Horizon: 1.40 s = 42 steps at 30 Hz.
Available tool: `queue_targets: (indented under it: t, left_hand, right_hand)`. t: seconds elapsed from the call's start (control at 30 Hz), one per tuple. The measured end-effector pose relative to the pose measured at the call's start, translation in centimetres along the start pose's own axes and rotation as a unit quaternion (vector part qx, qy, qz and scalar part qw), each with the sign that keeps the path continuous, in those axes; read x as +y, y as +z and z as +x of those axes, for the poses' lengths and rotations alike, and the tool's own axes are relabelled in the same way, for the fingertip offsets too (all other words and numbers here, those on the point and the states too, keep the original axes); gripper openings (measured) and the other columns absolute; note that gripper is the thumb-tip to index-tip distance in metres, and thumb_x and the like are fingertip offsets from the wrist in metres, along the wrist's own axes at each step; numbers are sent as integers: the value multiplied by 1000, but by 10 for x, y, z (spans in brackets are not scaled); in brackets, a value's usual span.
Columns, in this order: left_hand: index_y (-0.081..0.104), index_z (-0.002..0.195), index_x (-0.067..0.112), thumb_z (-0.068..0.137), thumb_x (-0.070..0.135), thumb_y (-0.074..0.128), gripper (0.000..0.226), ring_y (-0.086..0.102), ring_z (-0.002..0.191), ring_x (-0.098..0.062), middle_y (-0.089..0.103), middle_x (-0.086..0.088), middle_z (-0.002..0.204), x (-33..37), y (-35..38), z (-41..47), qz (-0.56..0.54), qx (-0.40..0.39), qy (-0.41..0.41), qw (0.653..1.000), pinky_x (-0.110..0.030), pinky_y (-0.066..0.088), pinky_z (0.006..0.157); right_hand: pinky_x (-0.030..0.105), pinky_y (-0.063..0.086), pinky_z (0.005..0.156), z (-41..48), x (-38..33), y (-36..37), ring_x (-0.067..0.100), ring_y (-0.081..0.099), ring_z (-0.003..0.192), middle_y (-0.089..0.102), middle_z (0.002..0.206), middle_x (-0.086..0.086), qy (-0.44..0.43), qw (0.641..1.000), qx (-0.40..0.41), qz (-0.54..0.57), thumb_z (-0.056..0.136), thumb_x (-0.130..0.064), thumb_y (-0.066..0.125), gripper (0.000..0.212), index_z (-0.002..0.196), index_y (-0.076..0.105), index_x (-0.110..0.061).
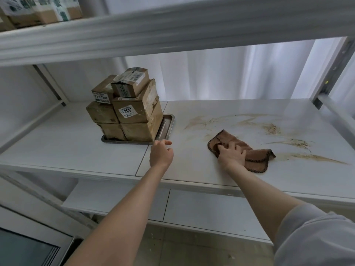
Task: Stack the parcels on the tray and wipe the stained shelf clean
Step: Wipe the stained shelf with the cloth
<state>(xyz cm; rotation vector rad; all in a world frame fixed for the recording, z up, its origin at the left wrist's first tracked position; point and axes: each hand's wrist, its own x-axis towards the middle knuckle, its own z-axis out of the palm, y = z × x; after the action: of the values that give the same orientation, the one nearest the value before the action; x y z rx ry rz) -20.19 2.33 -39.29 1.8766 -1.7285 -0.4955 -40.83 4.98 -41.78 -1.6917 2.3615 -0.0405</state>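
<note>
Taped boxes (pixel 38 12) above the stained shelf (pixel 211 112)

Upper-shelf boxes (pixel 38 10): blurred; cut off by top and left edges.
Tray (pixel 167 125): mostly hidden beneath parcels (pixel 134 120); only front and right rim show.
Parcel labels (pixel 127 111): fine print too small to read.
Cloth (pixel 257 160): middle covered by right hand (pixel 231 154).
Sleeve (pixel 315 237): cut off at lower right corner.

Open shelf (pixel 190 150) between tray (pixel 169 124) and cloth (pixel 257 160) — parcel stack (pixel 130 112) at left; upper shelf (pixel 172 31) overhead; upright (pixel 330 73) at right
</note>
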Motion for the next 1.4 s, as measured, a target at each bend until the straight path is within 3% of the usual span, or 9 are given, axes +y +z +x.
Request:
queue_targets:
  t: [0.23, 0.33, 0.53, 0.67, 0.83, 1.0, 1.17, 1.23, 1.4]
  left_hand:
    - [62, 115, 12, 92, 6, 44, 30, 55, 108, -22, 52, -7, 129, -42, -17, 8, 1, 7, -18, 1000, -23, 40, 79]
    - [63, 117, 10, 92, 7, 46, 30, 56, 112, -23, 55, -7, 128, -59, -24, 11, 1, 9, -36, 999, -26, 43, 87]
    - [59, 123, 9, 92, 11, 49, 32, 56, 116, -24, 61, -8, 126, -77, -34, 15, 6, 29, -72, 997, -31, 44, 95]
    - [58, 122, 12, 92, 12, 48, 32, 54, 116, -23, 60, -6, 126, -63, -23, 18, 6, 33, -65, 997, -35, 47, 95]
    - [60, 120, 12, 92, 9, 46, 31, 52, 117, -23, 57, -7, 127, -19, 8, 12, -3, 3, -11, 1000, -34, 46, 93]
    - [60, 121, 11, 91, 6, 45, 34, 51, 119, -24, 57, -7, 128, 10, 31, 1, -9, -20, 19, 1000, -36, 47, 96]
    - [59, 121, 10, 91, 5, 43, 34, 49, 121, -25, 55, -9, 129, 3, 23, -6, -1, -13, 13, 1000, -37, 44, 97]
    - [59, 121, 10, 92, 5, 42, 33, 47, 122, -26, 54, -10, 130, -7, 14, -6, 3, -4, -1, 1000, -37, 43, 98]
    - [58, 121, 10, 92, 6, 42, 34, 52, 116, -25, 54, -7, 130, -43, -13, -2, 10, 20, -34, 999, -34, 45, 93]
  right_hand:
    - [56, -9, 117, 0, -102, 16, 33, -6, 148, 6, 162, 3, -176, 979, -101, 32, 93, -8, 36, 65, 147, 28, -42]
    - [56, -9, 117, -5, -139, 24, 31, -8, 148, 2, 163, -1, -222, 968, -115, 20, 96, -12, 35, 61, 148, 26, -43]
    - [51, -5, 119, -27, -180, 40, 23, 2, 149, 20, 159, -5, -353, 926, -131, 38, 97, -24, 44, 46, 141, 43, -39]
    - [45, 0, 120, -28, -159, 41, 12, 14, 147, 35, 152, -12, -391, 903, -127, 125, 92, -16, 49, 39, 123, 64, -34]
    - [40, 7, 120, -12, -85, 31, 5, 19, 145, 39, 150, -16, -323, 923, -92, 187, 87, -17, 53, 37, 114, 70, -35]
    - [41, -5, 119, -2, 6, 15, 14, -1, 149, 9, 162, -8, -142, 982, -57, 108, 99, -36, 35, 43, 141, 38, -48]
    - [49, -11, 118, -2, 17, 9, 24, -12, 149, -4, 163, -3, -21, 995, -47, 84, 98, -21, 26, 56, 149, 22, -44]
    - [52, -14, 115, -2, -5, 8, 28, -14, 148, -5, 162, -3, -18, 994, -65, 87, 93, -11, 28, 65, 149, 22, -43]
    - [55, -14, 115, -10, -78, 18, 29, -13, 148, -2, 163, -2, -144, 982, -104, 67, 91, -10, 35, 68, 149, 24, -41]
